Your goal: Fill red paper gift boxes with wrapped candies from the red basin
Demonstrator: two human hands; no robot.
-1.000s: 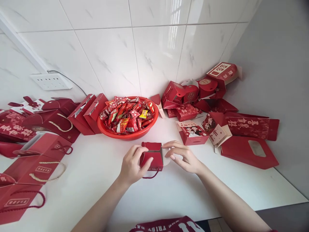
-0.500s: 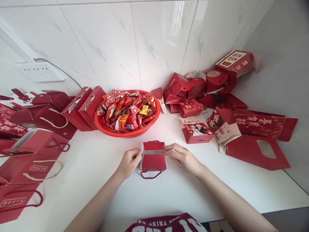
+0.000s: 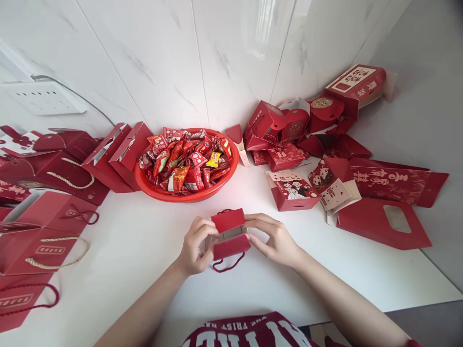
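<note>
A small red box (image 3: 232, 247) with dark red cord handles stands on the white table in front of me, its two top flaps apart and its grey inside showing. My left hand (image 3: 199, 246) grips its left side, thumb and fingers at the opening. On the right side, my right hand (image 3: 272, 238) holds the box between the thumb below and the stretched fingers above. Beyond the box sits a red basin (image 3: 188, 196) heaped with wrapped sweets (image 3: 181, 161).
Red gift boxes with rope handles (image 3: 54, 250) line the left side of the table (image 3: 137, 260). At the right lie a printed box (image 3: 296, 195), a flat red bag (image 3: 383, 224) and piled boxes (image 3: 265, 125). A socket panel (image 3: 45, 99) is on the wall.
The small box has turned slightly, its right side now higher, and its flaps stand more raised. My left fingers have moved onto the opening. The view has shifted a little.
</note>
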